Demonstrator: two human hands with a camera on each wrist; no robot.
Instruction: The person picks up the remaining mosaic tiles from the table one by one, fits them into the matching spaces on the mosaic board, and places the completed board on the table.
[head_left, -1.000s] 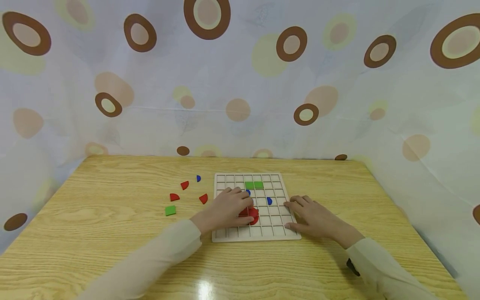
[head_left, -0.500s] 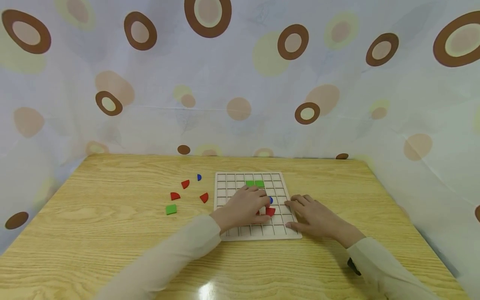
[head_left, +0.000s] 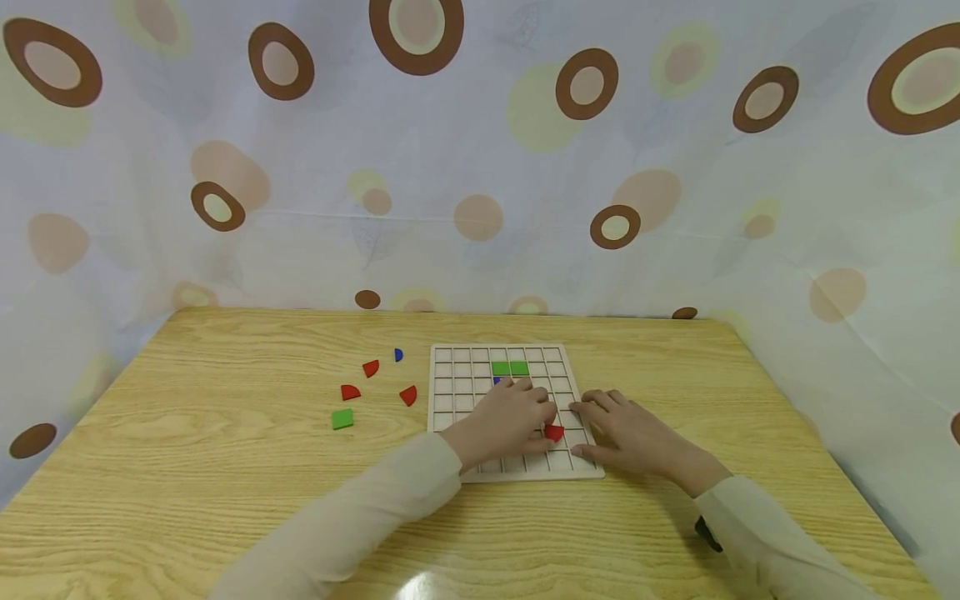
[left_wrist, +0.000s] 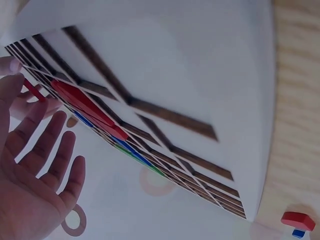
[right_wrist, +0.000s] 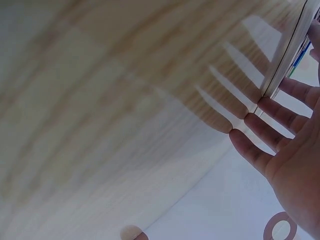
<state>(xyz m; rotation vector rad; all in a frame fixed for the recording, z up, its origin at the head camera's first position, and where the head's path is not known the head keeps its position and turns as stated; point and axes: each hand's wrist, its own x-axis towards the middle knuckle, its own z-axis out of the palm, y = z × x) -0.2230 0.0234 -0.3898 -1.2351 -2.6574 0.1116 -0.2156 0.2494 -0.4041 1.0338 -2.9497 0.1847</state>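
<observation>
On the tabletop (head_left: 225, 500), a pale board (head_left: 444, 385) with a grid of square cells. Over its nearer right part, the left hand (head_left: 506, 422), closed at thumb and forefinger on a red piece (head_left: 553, 433), held in a pinch; remaining fingers loosely extended and a little apart in the left wrist view. Contact between this red piece and the board: impossible to tell.

At the right edge of the board, the right hand (head_left: 626, 433), relaxed, with fingers slightly spread and touching this edge, holding no piece.

In the far part of the grid, two green squares (head_left: 501, 367), side by side in neighbouring cells. Just nearer, a blue piece (head_left: 497, 380), mostly hidden by the left hand. In the left wrist view, also red shapes (left_wrist: 82, 102) on the grid, of unclear number.

To the left of the board, loose and apart from each other: three red fan-shaped pieces (head_left: 408, 395), one blue half-disc (head_left: 398, 355) and one green tile (head_left: 342, 418). Behind the tabletop, a pale cloth (head_left: 420, 250) with round brown, beige and yellowish spots.
</observation>
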